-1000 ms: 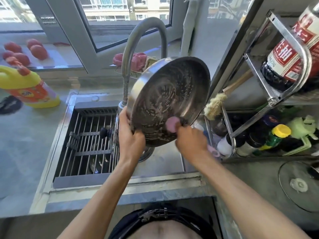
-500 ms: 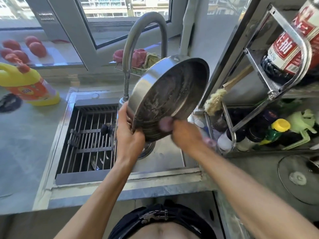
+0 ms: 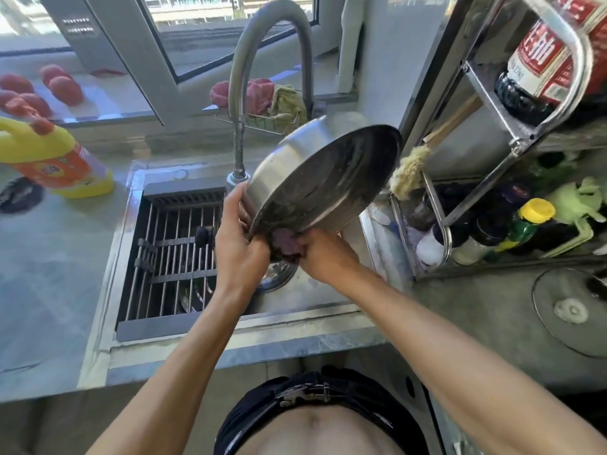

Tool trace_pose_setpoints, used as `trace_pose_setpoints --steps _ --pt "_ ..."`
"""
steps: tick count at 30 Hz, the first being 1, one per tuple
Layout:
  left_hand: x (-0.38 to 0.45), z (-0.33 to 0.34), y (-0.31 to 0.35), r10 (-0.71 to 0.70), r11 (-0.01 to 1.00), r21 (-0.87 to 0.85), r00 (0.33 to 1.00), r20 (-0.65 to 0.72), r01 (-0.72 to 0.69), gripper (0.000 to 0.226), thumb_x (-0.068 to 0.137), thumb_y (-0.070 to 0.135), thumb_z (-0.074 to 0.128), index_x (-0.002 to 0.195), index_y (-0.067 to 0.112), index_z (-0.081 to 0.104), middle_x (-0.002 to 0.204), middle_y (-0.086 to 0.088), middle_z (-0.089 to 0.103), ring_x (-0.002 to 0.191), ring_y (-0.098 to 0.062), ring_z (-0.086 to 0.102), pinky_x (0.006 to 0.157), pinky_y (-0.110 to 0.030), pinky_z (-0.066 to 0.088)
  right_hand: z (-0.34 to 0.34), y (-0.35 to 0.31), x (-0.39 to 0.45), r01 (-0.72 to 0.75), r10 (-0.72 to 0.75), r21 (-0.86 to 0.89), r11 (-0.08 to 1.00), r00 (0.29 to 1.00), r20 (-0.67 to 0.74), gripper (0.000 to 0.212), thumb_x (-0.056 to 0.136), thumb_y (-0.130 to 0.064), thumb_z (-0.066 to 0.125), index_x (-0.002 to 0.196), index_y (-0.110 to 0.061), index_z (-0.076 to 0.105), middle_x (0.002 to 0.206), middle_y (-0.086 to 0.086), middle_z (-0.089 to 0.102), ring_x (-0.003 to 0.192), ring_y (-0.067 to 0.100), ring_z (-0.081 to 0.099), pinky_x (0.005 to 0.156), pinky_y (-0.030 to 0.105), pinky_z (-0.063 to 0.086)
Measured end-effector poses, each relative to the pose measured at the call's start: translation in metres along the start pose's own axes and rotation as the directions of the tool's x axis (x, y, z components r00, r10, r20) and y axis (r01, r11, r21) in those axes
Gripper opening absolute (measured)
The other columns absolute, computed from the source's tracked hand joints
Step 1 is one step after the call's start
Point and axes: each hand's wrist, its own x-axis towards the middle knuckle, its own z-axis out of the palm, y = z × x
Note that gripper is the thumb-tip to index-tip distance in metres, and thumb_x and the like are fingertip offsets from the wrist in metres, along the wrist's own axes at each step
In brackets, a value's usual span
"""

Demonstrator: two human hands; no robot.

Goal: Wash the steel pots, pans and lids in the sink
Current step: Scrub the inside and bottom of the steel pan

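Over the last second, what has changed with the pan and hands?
The pan has tipped more edge-on, so less of its inside shows. The right hand has slid its pink scrubber from inside the pan down to the bottom rim. The left hand still grips the pan's lower left edge over the sink.

Bright daylight pours in through the window (image 3: 230,34) behind the faucet (image 3: 262,44), washing the sill nearly white. The steel pan (image 3: 315,178) shows a soft sheen on its outer wall; its inside sits in shadow. The pan's upper rim is motion-blurred. Straight lines bow strongly toward the edges, especially the rack (image 3: 492,93).
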Motion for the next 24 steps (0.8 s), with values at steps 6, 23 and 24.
trace_pose_setpoints --steps 6,23,24 --pt "-0.009 -0.013 -0.005 -0.04 0.999 -0.013 0.999 -0.006 0.04 0.062 0.09 -0.017 0.051 0.142 0.016 0.047 0.101 0.001 0.056 0.084 0.004 0.058 0.078 -0.028 0.054 -0.036 0.048 -0.015 -0.159 0.074 -0.357 0.921 0.968 -0.241 0.033 0.094 -0.008 0.045 0.122 -0.013 0.061 0.116 0.013 0.065 0.105 0.036 0.065 0.081 0.039 0.049" --pt "0.01 -0.029 -0.023 -0.108 0.993 -0.034 0.993 0.047 0.11 0.057 0.085 -0.014 0.048 0.132 0.015 0.058 0.116 0.001 0.066 0.111 -0.013 0.063 0.088 -0.038 0.058 0.014 0.089 -0.033 -0.002 0.199 0.325 0.946 0.795 -0.573 0.045 0.08 -0.01 0.074 0.11 -0.009 0.04 0.073 -0.008 0.05 0.071 0.028 0.057 0.058 0.041 0.042" --pt "0.013 -0.032 -0.025 -0.122 0.991 -0.048 0.992 0.042 0.124 0.054 0.085 -0.01 0.049 0.13 0.017 0.06 0.116 -0.003 0.067 0.11 -0.02 0.065 0.085 -0.045 0.059 0.017 0.085 -0.03 -0.014 0.251 0.387 0.922 0.782 -0.571 0.046 0.082 -0.013 0.075 0.113 -0.009 0.041 0.073 -0.011 0.05 0.072 0.026 0.057 0.059 0.037 0.037"
